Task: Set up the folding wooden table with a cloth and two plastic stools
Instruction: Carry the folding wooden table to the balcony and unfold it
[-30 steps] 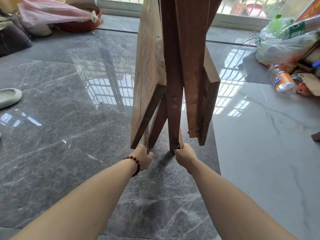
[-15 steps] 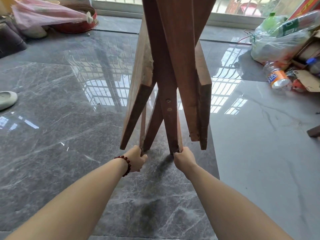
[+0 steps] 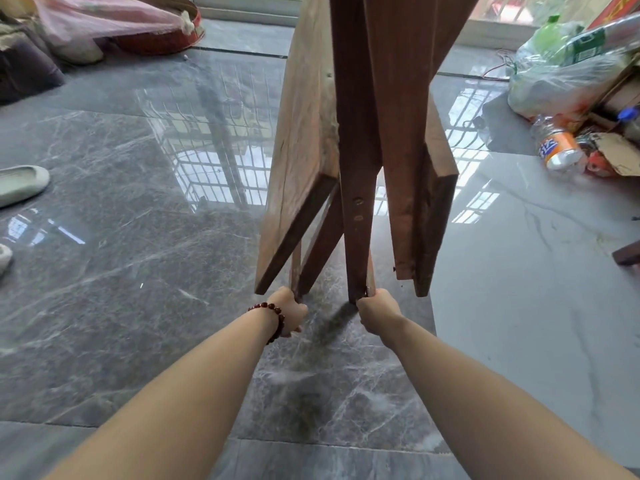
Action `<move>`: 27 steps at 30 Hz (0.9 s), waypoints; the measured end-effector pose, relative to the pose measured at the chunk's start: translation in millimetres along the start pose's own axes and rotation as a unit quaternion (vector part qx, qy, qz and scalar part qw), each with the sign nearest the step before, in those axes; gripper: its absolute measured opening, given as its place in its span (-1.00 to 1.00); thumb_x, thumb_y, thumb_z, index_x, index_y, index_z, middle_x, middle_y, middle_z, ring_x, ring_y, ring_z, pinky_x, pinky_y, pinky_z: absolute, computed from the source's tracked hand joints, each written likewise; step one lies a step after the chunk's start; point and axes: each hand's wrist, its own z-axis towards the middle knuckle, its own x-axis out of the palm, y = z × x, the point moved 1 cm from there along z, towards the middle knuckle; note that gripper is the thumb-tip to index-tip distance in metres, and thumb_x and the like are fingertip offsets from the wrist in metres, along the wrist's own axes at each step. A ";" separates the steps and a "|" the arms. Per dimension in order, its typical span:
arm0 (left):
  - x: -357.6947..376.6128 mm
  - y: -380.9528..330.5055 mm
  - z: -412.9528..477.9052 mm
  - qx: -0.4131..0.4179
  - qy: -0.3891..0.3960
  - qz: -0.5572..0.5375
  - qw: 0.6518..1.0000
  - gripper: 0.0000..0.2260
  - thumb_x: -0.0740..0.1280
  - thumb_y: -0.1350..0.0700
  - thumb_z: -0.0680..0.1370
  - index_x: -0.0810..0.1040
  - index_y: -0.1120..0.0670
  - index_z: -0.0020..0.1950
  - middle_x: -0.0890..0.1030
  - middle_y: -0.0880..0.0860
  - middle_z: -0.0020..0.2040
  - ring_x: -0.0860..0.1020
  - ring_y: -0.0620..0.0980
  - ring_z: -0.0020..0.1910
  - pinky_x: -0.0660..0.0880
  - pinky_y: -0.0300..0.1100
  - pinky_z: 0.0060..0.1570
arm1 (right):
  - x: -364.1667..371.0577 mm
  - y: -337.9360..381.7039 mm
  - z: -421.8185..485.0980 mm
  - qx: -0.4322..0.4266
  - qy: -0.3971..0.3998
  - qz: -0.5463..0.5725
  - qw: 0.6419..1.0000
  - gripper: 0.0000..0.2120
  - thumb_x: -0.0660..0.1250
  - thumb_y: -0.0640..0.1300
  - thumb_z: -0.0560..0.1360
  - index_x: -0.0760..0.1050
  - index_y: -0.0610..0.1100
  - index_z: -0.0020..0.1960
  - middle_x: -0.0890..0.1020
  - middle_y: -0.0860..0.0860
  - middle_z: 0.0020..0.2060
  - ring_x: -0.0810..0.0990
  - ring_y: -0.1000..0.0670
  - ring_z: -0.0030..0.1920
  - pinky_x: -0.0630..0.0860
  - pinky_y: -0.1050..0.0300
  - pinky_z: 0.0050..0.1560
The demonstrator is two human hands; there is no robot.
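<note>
The folding wooden table (image 3: pixel 360 133) stands folded and upright on the grey marble floor in front of me, its brown top panels hanging down either side of the crossed legs. My left hand (image 3: pixel 289 311), with a red bead bracelet at the wrist, grips the bottom of the left leg. My right hand (image 3: pixel 377 313) grips the bottom of the middle leg, just beside it. Both arms reach straight forward and down. No cloth or plastic stools are in view.
A clear plastic bag of bottles (image 3: pixel 568 67) and an orange-labelled bottle (image 3: pixel 557 150) lie at the right. Pink-covered bundles (image 3: pixel 104 19) and a red basin sit at the far left. A pale shoe (image 3: pixel 20 183) lies at the left edge, and a dark wooden piece (image 3: pixel 628 252) at the right edge.
The legs held in my hands have shifted slightly; the table's tilt changed left then back, and both hands kept their grip at the leg ends.
</note>
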 end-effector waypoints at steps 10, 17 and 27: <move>3.6 -11.4 4.9 -0.094 -0.030 -0.260 0.960 -0.81 0.29 0.11 0.53 0.45 0.15 0.09 0.48 0.06 -0.25 0.50 -0.03 -0.36 0.48 -0.19 -0.39 | -7.5 9.5 1.1 0.068 0.059 0.171 0.981 -0.84 0.23 -0.28 0.46 0.46 -0.25 0.03 0.50 -0.10 -0.31 0.45 0.00 -0.41 0.48 0.21 -0.39; 8.6 -4.1 15.3 0.014 -0.180 -0.023 0.983 -0.81 0.28 0.26 0.46 0.51 0.22 0.06 0.59 0.18 -0.02 0.56 0.16 -0.04 0.48 -0.14 -0.14 | 3.3 9.1 7.2 0.057 0.002 0.177 0.983 -0.82 0.15 -0.31 0.46 0.42 -0.20 0.03 0.47 -0.07 -0.28 0.40 0.00 -0.38 0.34 0.22 -0.44; -34.1 -35.0 46.4 0.052 -0.178 0.057 0.981 -0.88 0.29 0.22 0.48 0.49 0.18 0.00 0.54 0.10 -0.11 0.47 0.07 -0.16 0.39 -0.16 -0.20 | -9.2 29.5 38.6 0.024 -0.065 0.190 0.979 -0.79 0.17 -0.27 0.47 0.46 -0.20 0.09 0.57 -0.11 -0.09 0.55 -0.10 -0.14 0.54 0.11 -0.16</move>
